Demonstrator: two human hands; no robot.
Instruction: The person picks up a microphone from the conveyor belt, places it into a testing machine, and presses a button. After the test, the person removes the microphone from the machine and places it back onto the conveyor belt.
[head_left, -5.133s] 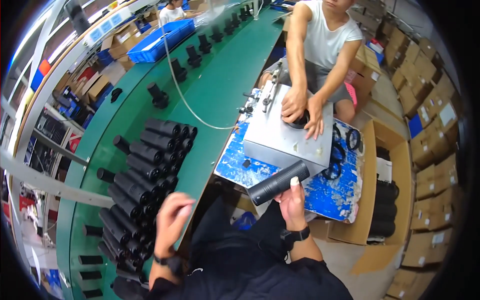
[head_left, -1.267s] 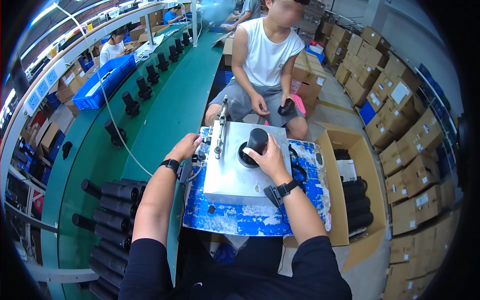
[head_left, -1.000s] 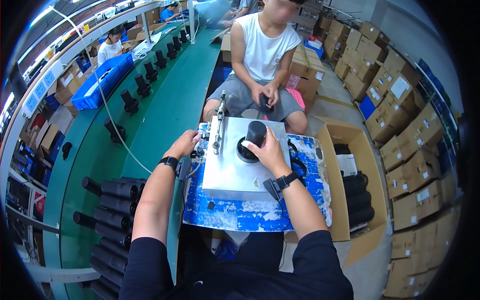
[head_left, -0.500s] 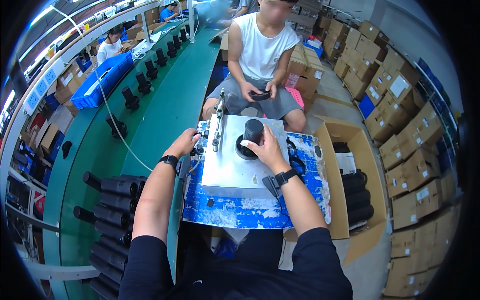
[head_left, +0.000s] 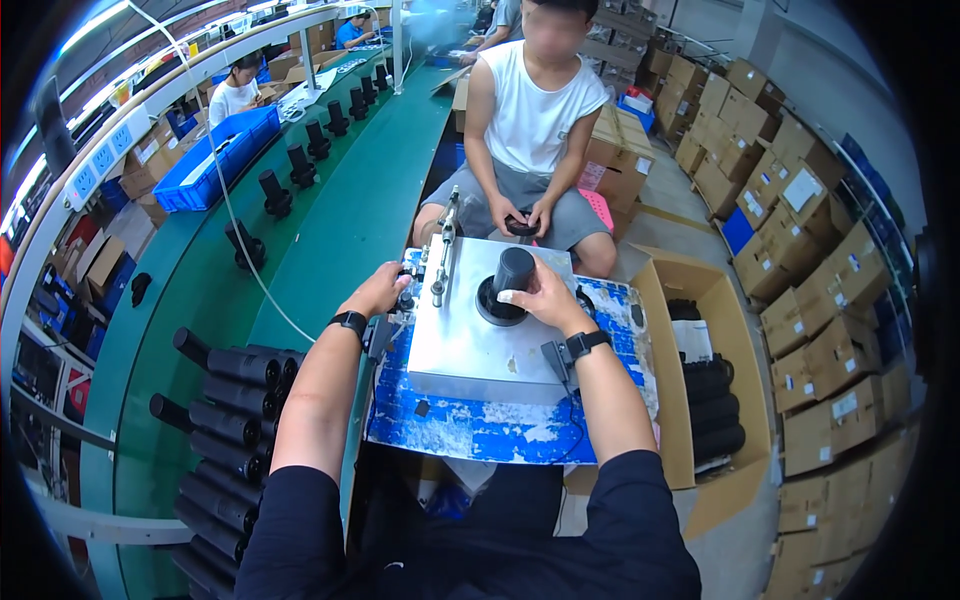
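A black ribbed cylinder (head_left: 514, 270) stands slightly tilted in a round black ring holder (head_left: 499, 309) on top of a silver metal box (head_left: 455, 345). My right hand (head_left: 553, 297) is wrapped round the cylinder from its right side, thumb toward me. At the box's left edge my left hand (head_left: 383, 288) is closed at small metal fittings with a black knob (head_left: 408, 272); exactly what its fingers grip is hidden. A slim metal air cylinder (head_left: 443, 248) is mounted upright on the box beside that hand.
Under the box lies a worn blue-and-white board (head_left: 470, 435). Black tubes (head_left: 225, 420) are piled on the green conveyor (head_left: 310, 260) at left. An open carton (head_left: 680, 440) with black parts stands at right. Opposite me, a seated person holds a black ring (head_left: 521, 225).
The view has shifted slightly. My hands keep their places at the cylinder and the fittings. The person opposite has lowered and turned the black ring.
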